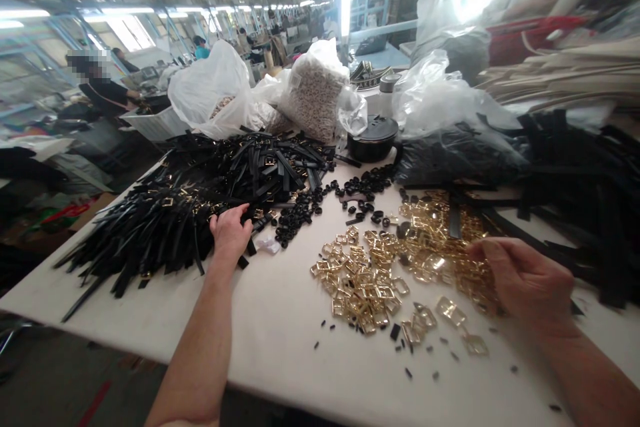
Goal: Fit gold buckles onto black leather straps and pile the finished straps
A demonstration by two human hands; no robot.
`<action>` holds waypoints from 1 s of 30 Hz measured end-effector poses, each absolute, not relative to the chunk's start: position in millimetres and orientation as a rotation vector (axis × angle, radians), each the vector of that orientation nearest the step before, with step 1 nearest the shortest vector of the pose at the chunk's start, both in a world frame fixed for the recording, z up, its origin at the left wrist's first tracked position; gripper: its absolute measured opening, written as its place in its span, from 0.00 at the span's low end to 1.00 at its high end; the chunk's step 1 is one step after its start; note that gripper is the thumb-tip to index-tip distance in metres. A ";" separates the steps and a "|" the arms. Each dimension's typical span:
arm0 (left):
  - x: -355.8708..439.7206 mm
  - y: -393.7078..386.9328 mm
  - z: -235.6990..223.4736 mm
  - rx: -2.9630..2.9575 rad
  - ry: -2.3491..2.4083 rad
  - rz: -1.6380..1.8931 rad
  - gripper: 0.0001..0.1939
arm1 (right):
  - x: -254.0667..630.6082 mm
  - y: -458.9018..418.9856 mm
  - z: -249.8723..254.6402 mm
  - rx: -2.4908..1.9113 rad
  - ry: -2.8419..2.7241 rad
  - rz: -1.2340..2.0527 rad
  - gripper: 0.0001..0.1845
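My left hand (230, 230) lies palm down at the right edge of a big heap of black straps with gold buckles (165, 213), fingers curled into the straps; what they grip is hidden. My right hand (523, 280) rests on the right side of a spread of loose gold buckles (380, 273), fingers bent down among them. Small black loops (320, 203) are scattered between the two piles on the white table (280, 320).
Clear and white plastic bags of parts (315, 97) stand at the back, beside a black round pot (373, 137). More black straps (585, 193) pile up at the right. Other people work at tables far left behind. The table's near edge runs across the bottom.
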State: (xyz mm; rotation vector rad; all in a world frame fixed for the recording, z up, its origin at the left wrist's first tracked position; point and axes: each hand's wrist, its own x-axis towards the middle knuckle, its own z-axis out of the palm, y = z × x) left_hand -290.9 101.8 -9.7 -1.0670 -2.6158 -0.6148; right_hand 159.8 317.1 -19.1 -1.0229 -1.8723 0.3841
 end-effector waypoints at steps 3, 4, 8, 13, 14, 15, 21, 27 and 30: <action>-292.2 101.2 -10.3 -1.089 -2.603 -0.637 0.17 | 160.6 318.4 -16.7 -1.045 -1.868 0.354 0.11; -292.4 101.0 -10.3 -1.095 -2.600 -0.639 0.16 | 160.8 318.7 -15.7 -1.053 -1.865 0.337 0.11; -292.6 100.3 -8.9 -1.115 -2.606 -0.623 0.15 | 161.4 320.6 -15.2 -1.056 -1.873 0.263 0.13; -294.6 99.0 -7.9 -1.142 -2.622 -0.599 0.15 | 162.2 323.8 -17.6 -1.078 -1.912 0.197 0.15; -295.0 98.9 -7.8 -1.147 -2.625 -0.598 0.15 | 161.9 323.9 -17.1 -1.092 -1.915 0.194 0.16; -295.4 98.9 -7.7 -1.149 -2.628 -0.599 0.15 | 161.2 323.6 -16.3 -1.108 -1.917 0.193 0.16; -293.5 100.2 -7.8 -1.150 -2.605 -0.693 0.13 | 157.8 323.6 -15.2 -1.144 -1.949 0.199 0.19; -285.8 101.0 -6.0 -1.140 -2.505 -0.830 0.12 | 160.8 334.3 -27.1 -1.189 -1.991 0.163 0.21; -280.6 103.9 -2.6 -1.177 -2.441 -0.903 0.11 | 161.1 336.6 -27.0 -1.247 -1.990 0.170 0.20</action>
